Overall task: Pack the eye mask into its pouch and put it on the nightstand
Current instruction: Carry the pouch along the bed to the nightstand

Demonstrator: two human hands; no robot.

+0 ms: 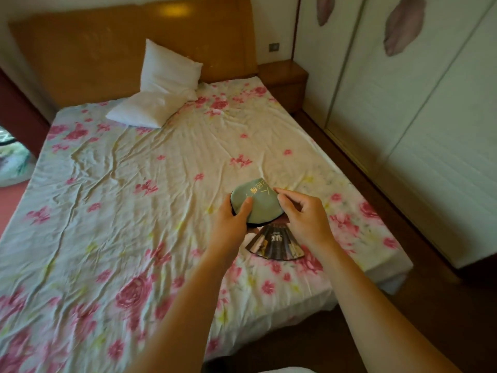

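A pale green eye mask (258,203) with gold lettering and a dark rim is held above the bed's near right part. My left hand (236,216) grips its left side, thumb on top. My right hand (304,214) pinches its right edge with fingertips. Just below the mask, a dark fan-shaped pouch (277,243) with printed stripes lies flat on the floral sheet, partly hidden by my hands. The wooden nightstand (285,76) stands at the far right of the headboard, well away from both hands.
The bed (121,184) has a wrinkled floral sheet, with two white pillows (158,90) at the head. A white wardrobe (416,103) lines the right wall, with a strip of wooden floor (403,238) between it and the bed.
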